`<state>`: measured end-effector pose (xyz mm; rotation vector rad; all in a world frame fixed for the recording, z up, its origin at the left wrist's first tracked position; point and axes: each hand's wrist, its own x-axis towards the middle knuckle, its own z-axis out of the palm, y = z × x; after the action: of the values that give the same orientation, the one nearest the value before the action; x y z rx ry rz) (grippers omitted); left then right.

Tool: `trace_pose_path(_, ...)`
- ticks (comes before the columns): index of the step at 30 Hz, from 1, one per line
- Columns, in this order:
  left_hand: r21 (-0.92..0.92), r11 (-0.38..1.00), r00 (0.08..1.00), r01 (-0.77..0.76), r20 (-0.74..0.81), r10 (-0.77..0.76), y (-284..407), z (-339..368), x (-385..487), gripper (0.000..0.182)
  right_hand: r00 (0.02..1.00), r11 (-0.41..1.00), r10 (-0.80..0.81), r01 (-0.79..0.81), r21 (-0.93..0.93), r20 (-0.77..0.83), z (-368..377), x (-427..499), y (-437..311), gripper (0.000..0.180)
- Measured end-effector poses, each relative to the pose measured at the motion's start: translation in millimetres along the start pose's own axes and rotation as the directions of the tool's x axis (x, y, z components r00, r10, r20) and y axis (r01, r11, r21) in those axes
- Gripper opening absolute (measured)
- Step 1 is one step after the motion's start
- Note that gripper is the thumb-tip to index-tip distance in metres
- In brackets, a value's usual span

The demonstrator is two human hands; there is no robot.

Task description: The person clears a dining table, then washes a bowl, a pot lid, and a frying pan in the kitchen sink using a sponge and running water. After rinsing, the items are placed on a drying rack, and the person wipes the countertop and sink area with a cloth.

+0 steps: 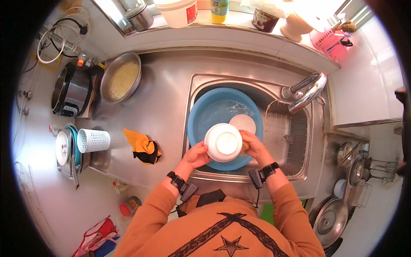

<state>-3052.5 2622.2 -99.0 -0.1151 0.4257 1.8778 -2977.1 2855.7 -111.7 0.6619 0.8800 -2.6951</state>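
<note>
A white bowl (223, 142), its base turned up towards me, is held above a blue plastic basin (205, 109). My left hand (197, 155) grips the bowl's left edge, thumb on the outer wall. At the bowl's right edge, my right hand (252, 143) holds a brownish cloth or sponge (245, 147) against it; the fingers are partly hidden behind. Inside the basin, a round white dish (243, 123) lies beyond the bowl, with some suds in the water. The basin stands in a stainless steel sink (188, 128).
Right of the basin are a wire rack (277, 141) and a chrome faucet (309, 93). An orange and black cloth (143, 146) lies on the left counter, near a white perforated cup (93, 140), a metal bowl of pale shreds (121, 78) and a cooker (72, 91).
</note>
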Motion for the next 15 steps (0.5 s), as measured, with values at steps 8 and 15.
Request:
trace_pose_path(8,0.762,0.636,0.941,0.119,-0.291,0.173,-2.4,14.8,-4.7,0.045,0.930,-0.485,-0.191,-0.367,-0.794,-0.314,-30.6,38.4,87.3,0.059)
trace_pose_path(15,0.825,0.557,0.870,0.094,-0.340,0.358,-7.9,5.5,3.9,0.038,0.980,-0.634,0.020,-0.141,-0.761,-0.198,-38.0,41.6,57.5,0.048)
